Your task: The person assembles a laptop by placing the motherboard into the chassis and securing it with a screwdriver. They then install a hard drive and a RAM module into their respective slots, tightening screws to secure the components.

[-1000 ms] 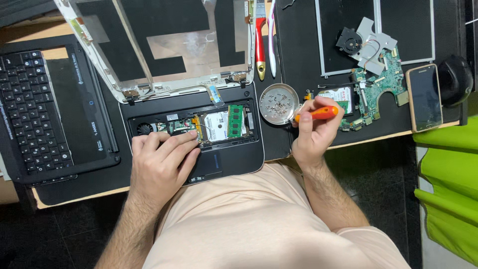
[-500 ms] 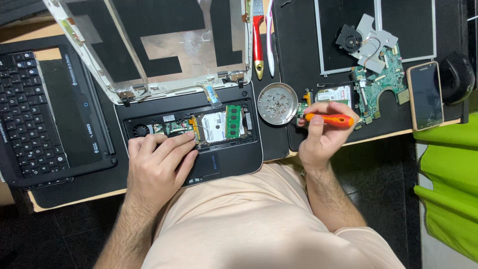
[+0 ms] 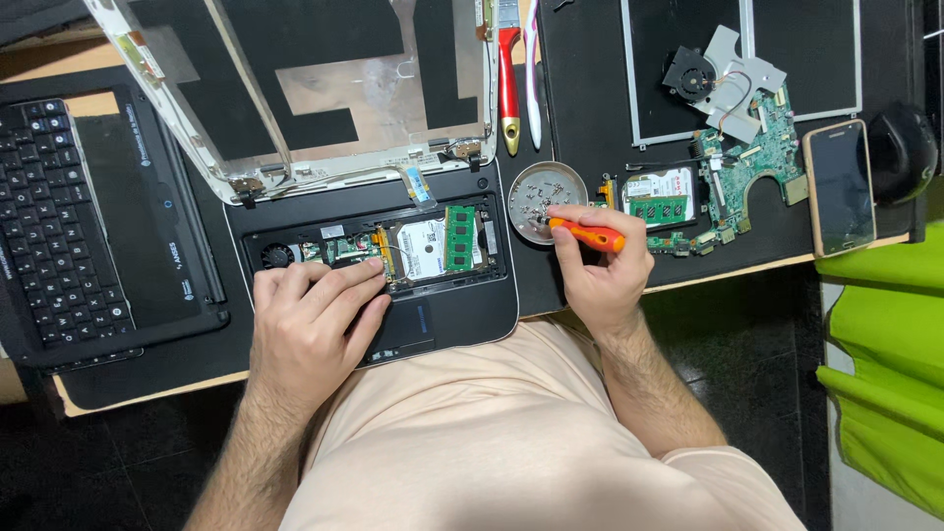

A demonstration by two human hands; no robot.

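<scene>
An opened laptop base [image 3: 442, 315] lies at the table's front edge, its hard drive [image 3: 421, 248] and green memory stick [image 3: 459, 237] exposed. My left hand [image 3: 310, 320] rests flat on the base's left part, fingertips touching the edge of the open bay. My right hand [image 3: 602, 267] holds an orange-handled screwdriver [image 3: 588, 234] just right of a round metal dish [image 3: 547, 202] with several small screws in it. The screwdriver's tip is hidden by my fingers.
The detached lid frame [image 3: 324, 93] lies behind the base. A keyboard panel [image 3: 69, 216] sits at the left. At the right lie a green circuit board [image 3: 747, 172] with a fan [image 3: 693, 74], a phone [image 3: 839, 187], a dark mouse [image 3: 900, 152], and a red-handled brush [image 3: 508, 79].
My right hand has shifted left with the screwdriver, from beside the circuit board to the rim of the metal dish. My left hand has stayed on the laptop base.
</scene>
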